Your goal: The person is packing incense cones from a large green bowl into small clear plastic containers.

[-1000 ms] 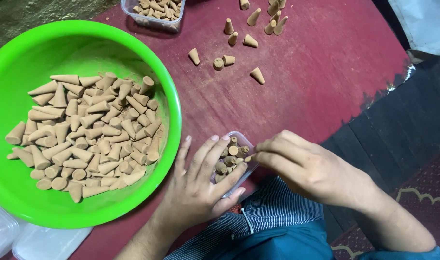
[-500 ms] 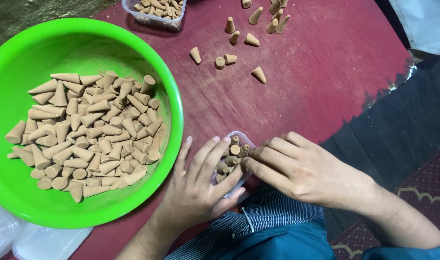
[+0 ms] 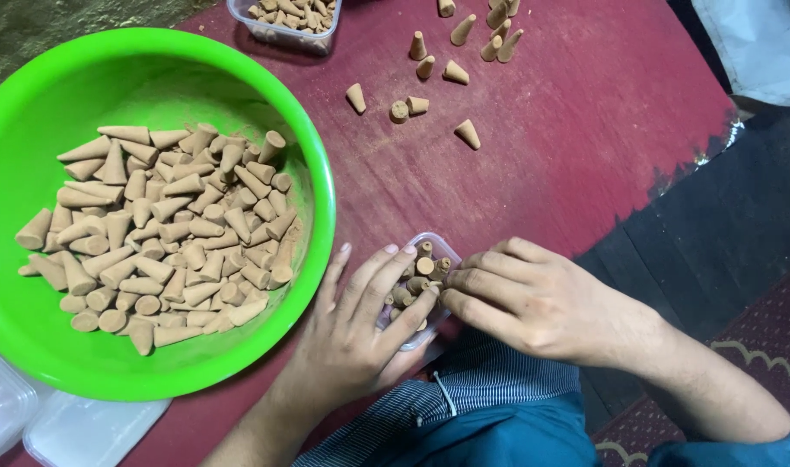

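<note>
Cones pack a small tub at table's near edge; your left hand cups it steady, fingers spread, while right hand pinches one cone in.

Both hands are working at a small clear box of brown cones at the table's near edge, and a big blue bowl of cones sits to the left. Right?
Not quite: the bowl is green, not blue, as the head view shows. The rest holds: the left hand and right hand are at the small clear box of cones.

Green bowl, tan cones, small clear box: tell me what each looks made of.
Green bowl: glossy plastic, judging by its bright sheen. Tan cones: matte, powdery pressed material, possibly incense or clay. Small clear box: thin see-through plastic, cones visible through its wall.
</note>
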